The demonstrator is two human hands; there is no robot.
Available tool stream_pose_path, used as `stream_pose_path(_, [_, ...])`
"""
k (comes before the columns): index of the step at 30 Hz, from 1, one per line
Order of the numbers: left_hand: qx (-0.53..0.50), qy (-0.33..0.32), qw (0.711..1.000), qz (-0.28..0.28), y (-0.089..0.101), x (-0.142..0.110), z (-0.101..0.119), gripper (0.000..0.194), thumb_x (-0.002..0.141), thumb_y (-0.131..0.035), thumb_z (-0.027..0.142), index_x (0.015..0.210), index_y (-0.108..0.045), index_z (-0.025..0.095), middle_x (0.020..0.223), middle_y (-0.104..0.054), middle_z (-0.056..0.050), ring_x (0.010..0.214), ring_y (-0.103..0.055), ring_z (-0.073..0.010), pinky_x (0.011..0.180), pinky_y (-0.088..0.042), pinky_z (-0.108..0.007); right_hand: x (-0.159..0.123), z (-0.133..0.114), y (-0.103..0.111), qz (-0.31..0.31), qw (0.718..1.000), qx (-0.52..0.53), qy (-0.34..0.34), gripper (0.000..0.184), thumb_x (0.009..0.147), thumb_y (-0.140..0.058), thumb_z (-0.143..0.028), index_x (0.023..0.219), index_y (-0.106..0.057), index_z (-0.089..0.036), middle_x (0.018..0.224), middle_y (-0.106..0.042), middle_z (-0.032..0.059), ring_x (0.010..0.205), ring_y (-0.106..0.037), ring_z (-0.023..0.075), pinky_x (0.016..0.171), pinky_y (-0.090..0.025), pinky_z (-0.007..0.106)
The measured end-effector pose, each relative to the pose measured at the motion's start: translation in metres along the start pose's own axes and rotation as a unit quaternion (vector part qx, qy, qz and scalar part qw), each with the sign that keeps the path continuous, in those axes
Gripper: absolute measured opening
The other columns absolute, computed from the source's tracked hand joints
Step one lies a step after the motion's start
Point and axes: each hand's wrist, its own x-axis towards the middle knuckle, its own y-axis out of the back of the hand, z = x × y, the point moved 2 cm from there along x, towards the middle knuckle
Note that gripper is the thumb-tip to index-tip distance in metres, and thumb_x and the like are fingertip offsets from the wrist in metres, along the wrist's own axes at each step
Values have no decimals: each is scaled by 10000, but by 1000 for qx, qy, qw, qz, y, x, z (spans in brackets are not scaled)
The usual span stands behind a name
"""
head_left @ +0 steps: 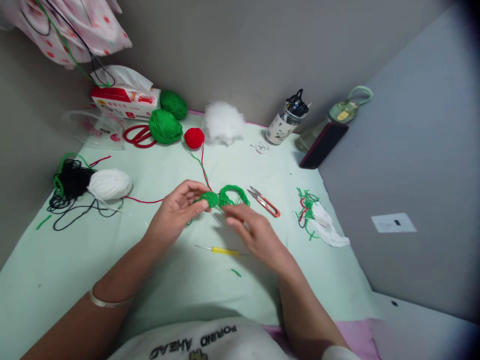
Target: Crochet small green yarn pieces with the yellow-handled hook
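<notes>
My left hand pinches a small green crocheted piece between thumb and fingers, just above the pale green cloth. A loop of green yarn trails from the piece to the right. My right hand hovers right below the piece, blurred by motion, its fingers partly stretched toward the yarn. A yellow-handled crochet hook lies on the cloth between my forearms.
Orange thread snips lie right of the yarn loop. Yarn scraps and white cloth sit further right. Green yarn balls, a red ball, stuffing, red scissors, white and black yarn, a jar, a phone.
</notes>
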Motion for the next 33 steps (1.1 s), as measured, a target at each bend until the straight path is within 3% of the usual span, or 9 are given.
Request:
stream_pose_path(2, [5,29,999,-41,-2,-2,-2,197,901,-783,318,1071,-727,235,1037,-723,-24,933,-667,-164,824,-537,-273,4,4,4,66,994,78,32,351,1025,-611,-345,1370,-640,-287,1201,-679,83,936,-669,184,864,-559,362])
stream_pose_path(5, [-17,58,995,-82,-8,-5,-5,202,912,-768,347,1089,-756,252,1037,-730,-23,961,-655,-172,847,-515,-278,8,5,-1,77,979,161,99,372,968,-709,-283,1333,-682,-345,1129,-648,45,885,-658,155,818,-593,331])
stream_pose_path(8, [-57,73,993,-68,-13,-6,-6,192,890,-789,348,1046,-744,246,959,-734,-8,911,-649,-159,842,-502,-274,10,7,-9,118,969,190,110,304,932,-750,-222,1205,-760,-353,1039,-628,32,900,-648,161,792,-611,328])
stream_pose_path(14, [-89,87,992,-27,-16,-5,-7,200,800,-861,321,904,-737,204,869,-732,-9,839,-650,-153,784,-483,-261,12,12,-16,133,957,230,117,309,892,-788,-180,1140,-778,-362,1123,-643,42,955,-649,175,791,-616,335])
stream_pose_path(19, [-91,74,993,-12,-19,-6,-9,193,768,-872,293,814,-710,198,808,-704,3,794,-635,-149,755,-480,-259,10,12,-21,124,965,212,92,365,895,-792,-216,1219,-757,-380,1142,-627,43,951,-647,169,799,-611,329])
stream_pose_path(25, [-93,84,992,10,-24,-9,-17,189,805,-824,308,785,-670,201,738,-679,18,698,-621,-143,689,-492,-267,9,9,-28,149,971,179,51,219,908,-774,-288,1123,-786,-330,1064,-619,45,835,-622,159,723,-597,335])
stream_pose_path(30, [-70,81,994,29,-21,-8,-17,177,815,-837,324,834,-711,201,832,-716,-5,805,-641,-162,775,-508,-287,12,10,-25,134,975,171,44,209,900,-783,-339,1105,-760,-305,1144,-635,63,867,-630,174,735,-602,355])
stream_pose_path(33, [-49,81,995,11,-18,-7,-14,163,853,-803,360,884,-757,207,859,-723,-17,827,-650,-171,783,-514,-293,11,11,-21,135,977,159,47,217,903,-779,-356,1108,-747,-294,1178,-649,75,908,-638,189,748,-604,360])
